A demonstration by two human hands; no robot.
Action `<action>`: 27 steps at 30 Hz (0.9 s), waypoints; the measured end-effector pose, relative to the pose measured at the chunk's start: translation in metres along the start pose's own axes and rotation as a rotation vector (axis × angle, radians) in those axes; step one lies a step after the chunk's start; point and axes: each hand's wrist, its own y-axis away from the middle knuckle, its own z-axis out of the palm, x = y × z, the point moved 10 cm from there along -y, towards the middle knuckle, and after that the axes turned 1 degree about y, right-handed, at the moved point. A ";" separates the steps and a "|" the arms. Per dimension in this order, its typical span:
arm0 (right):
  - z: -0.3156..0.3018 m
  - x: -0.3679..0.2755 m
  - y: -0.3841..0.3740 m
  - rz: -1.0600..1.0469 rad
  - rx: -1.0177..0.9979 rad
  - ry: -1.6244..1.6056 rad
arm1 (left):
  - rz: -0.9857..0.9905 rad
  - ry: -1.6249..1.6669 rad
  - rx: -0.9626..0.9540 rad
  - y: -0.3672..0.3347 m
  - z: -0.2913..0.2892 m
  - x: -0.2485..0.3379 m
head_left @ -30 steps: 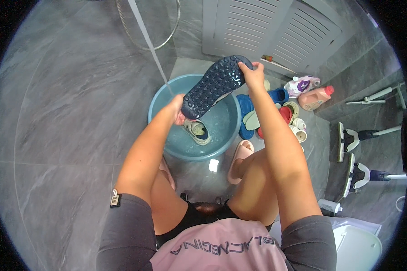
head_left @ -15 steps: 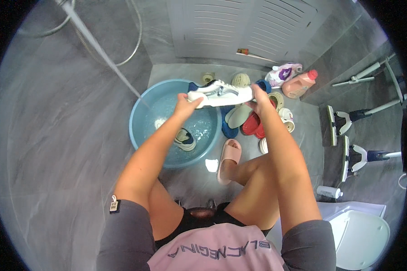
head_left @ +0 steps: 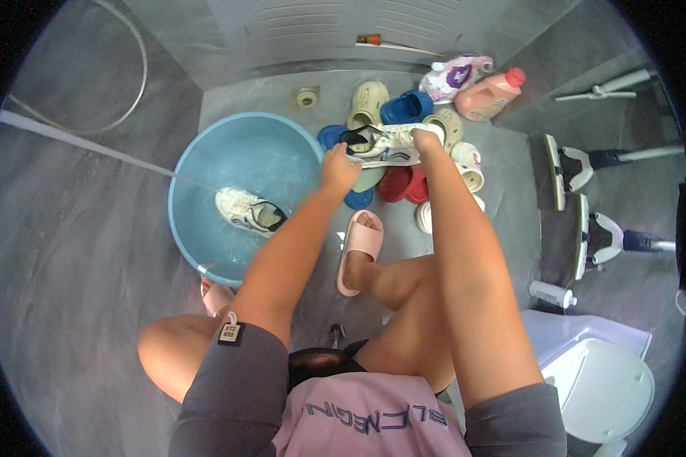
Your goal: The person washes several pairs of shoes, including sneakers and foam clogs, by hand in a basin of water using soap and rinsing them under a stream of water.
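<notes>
A white sneaker (head_left: 389, 142) with a dark lining is stretched between my two hands, above a cluster of clogs and slippers. My left hand (head_left: 341, 168) grips its heel end. Around the toe end, the fingers of my right hand (head_left: 428, 142) are closed. Most of the sneaker's upper, laces and opening are visible. To the left stands a round light-blue basin (head_left: 174, 221) of water, where a second white sneaker (head_left: 244, 210) lies partly in the water. My left forearm crosses over the basin's right edge.
Below the held shoe are a cream clog (head_left: 368, 103), a blue clog (head_left: 406, 108) and red footwear (head_left: 396, 184). A pink bottle (head_left: 489, 95) and a white-purple pack (head_left: 456, 76) stand behind. Mops (head_left: 579, 169) hang right. A stream of water (head_left: 84, 143) enters the basin.
Both hands have carried the sneaker rightward from the basin's edge to over the clogs, and its opening now faces me more. The view has shifted, showing more of the sneaker in the basin.
</notes>
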 end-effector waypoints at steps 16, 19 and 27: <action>0.316 0.056 0.162 -0.769 -0.638 1.337 | -0.577 -0.663 -0.225 0.103 -0.154 -0.247; 0.342 0.092 0.166 -0.833 -0.353 1.456 | -0.090 -0.948 -0.341 0.090 -0.127 -0.248; 0.382 0.117 0.132 -0.756 -0.649 1.443 | 0.049 -1.009 -0.191 0.097 -0.076 -0.273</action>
